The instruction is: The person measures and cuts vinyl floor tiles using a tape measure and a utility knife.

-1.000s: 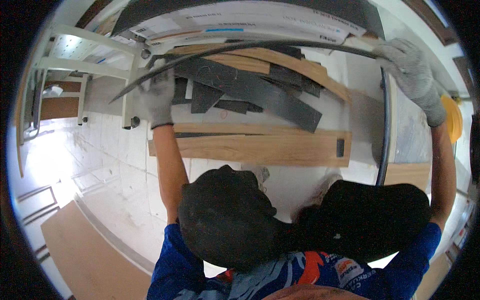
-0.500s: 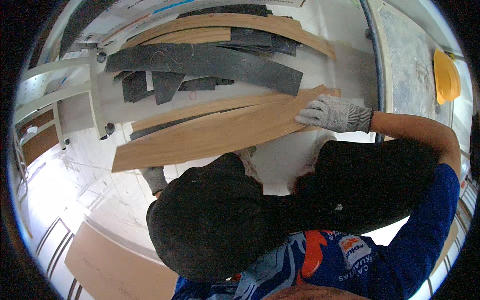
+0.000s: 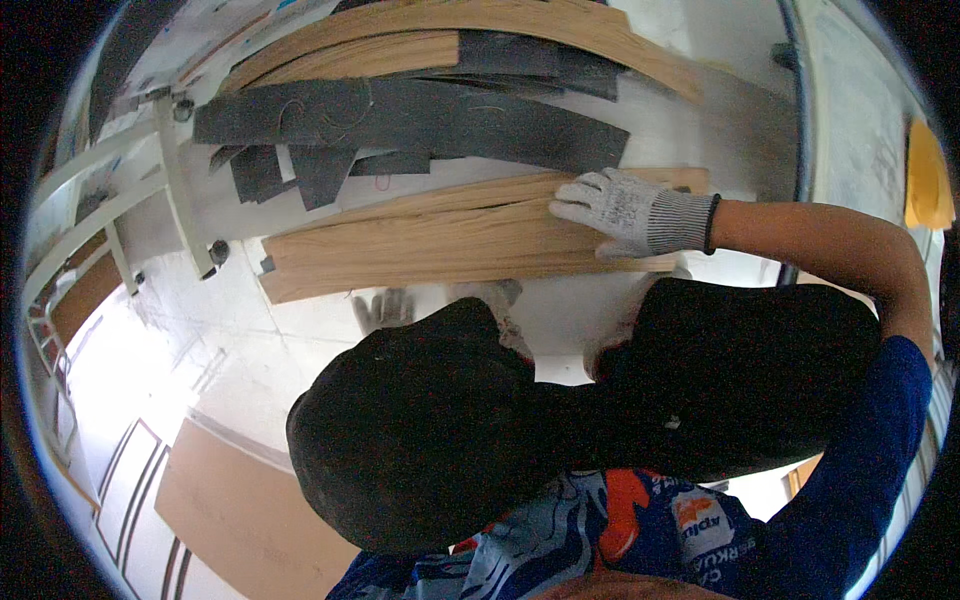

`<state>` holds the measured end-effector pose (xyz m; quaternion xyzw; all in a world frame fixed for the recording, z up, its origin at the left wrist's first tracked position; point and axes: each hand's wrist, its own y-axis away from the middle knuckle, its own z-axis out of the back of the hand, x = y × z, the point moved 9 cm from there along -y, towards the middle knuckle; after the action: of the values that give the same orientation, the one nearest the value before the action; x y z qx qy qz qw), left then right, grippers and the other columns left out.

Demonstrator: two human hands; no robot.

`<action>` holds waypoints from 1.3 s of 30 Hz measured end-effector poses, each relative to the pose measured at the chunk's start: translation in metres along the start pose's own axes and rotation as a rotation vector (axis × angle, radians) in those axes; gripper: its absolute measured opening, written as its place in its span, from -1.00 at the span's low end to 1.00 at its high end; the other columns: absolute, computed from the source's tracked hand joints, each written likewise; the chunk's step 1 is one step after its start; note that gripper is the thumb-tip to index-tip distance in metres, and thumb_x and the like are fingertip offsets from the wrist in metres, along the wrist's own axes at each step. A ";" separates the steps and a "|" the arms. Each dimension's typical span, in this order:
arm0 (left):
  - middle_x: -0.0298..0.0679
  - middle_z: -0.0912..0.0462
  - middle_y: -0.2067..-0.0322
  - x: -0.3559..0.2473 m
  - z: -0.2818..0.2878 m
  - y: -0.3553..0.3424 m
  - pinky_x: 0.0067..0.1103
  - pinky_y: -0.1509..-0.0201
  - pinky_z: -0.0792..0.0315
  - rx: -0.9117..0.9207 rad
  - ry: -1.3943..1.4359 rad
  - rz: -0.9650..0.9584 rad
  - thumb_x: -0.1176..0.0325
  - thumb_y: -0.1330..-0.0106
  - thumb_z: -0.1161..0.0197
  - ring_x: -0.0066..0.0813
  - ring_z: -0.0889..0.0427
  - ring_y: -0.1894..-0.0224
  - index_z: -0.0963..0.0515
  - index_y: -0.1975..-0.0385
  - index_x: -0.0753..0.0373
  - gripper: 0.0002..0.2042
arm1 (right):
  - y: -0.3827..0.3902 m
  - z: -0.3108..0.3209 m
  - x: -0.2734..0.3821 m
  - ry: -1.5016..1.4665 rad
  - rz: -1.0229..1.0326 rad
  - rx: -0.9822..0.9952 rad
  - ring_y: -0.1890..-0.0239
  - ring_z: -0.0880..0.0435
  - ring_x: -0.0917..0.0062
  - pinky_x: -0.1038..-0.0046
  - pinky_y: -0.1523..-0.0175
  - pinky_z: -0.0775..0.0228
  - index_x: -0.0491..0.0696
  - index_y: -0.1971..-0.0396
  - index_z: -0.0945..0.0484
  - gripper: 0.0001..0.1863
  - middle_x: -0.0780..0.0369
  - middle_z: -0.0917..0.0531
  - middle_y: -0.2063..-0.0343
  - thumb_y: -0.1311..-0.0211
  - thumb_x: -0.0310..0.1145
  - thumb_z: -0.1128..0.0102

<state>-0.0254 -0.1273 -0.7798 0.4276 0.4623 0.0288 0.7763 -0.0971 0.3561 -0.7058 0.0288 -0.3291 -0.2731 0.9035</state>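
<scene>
My right hand [image 3: 620, 212], in a grey knit glove, rests on wood-look planks [image 3: 420, 250] lying lengthwise on the floor in front of me, its fingers spread and extended over the surface. My left hand [image 3: 383, 308], also gloved, is down by the floor just below the planks, fingers apart and empty, partly hidden by my dark-trousered knee [image 3: 400, 420]. Beyond the planks lies a pile of dark grey strips [image 3: 420, 120] and offcuts, with more wood-look pieces [image 3: 530, 25] at the back.
A white metal wheeled frame [image 3: 185, 220] stands at left. At right are a raised panel [image 3: 840, 120] with a dark edge and a yellow hard hat [image 3: 925, 175]. A brown board [image 3: 240, 480] lies at lower left.
The long dark strip I held a second ago is out of my hands. Both hands came down to the planks; the raised front plank now lies flatter, and my left hand has left its end.
</scene>
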 end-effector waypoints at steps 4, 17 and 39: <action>-0.07 -0.43 -0.29 0.026 -0.052 0.010 -0.08 -0.37 -0.37 0.227 0.034 0.076 -0.02 -0.57 0.00 -0.07 -0.46 -0.27 -0.24 -0.40 0.20 -0.45 | -0.031 -0.002 -0.011 -0.079 -0.193 -0.049 -0.23 -0.44 0.14 0.11 -0.28 -0.33 -0.11 -0.40 -0.22 -0.04 0.02 -0.37 -0.28 -0.03 -0.11 -0.51; -0.12 -0.51 -0.21 0.030 -0.087 0.031 -0.21 -0.36 -0.42 0.327 0.062 0.270 0.03 -0.54 -0.14 -0.20 -0.50 -0.25 -0.38 -0.31 0.20 -0.51 | -0.074 -0.014 -0.019 -0.158 -0.652 0.241 -0.37 -0.29 0.10 0.05 -0.35 -0.21 -0.01 -0.47 -0.16 0.00 0.05 -0.32 -0.28 -0.14 0.13 -0.40; -0.24 -0.52 -0.12 -0.407 0.092 0.552 -0.42 -0.07 -0.54 0.196 0.347 0.099 0.10 -0.51 -0.21 -0.45 -0.54 -0.10 -0.38 -0.28 0.21 -0.53 | -0.080 0.390 0.372 -0.774 -0.438 0.113 0.03 -0.70 0.19 0.25 -0.18 -0.46 -0.11 0.00 -0.64 -0.32 -0.04 -0.72 0.12 -0.37 0.29 -0.10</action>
<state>0.0039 -0.0160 -0.0972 0.5121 0.5680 0.0950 0.6373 -0.1374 0.1475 -0.2039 0.0430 -0.6433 -0.4302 0.6318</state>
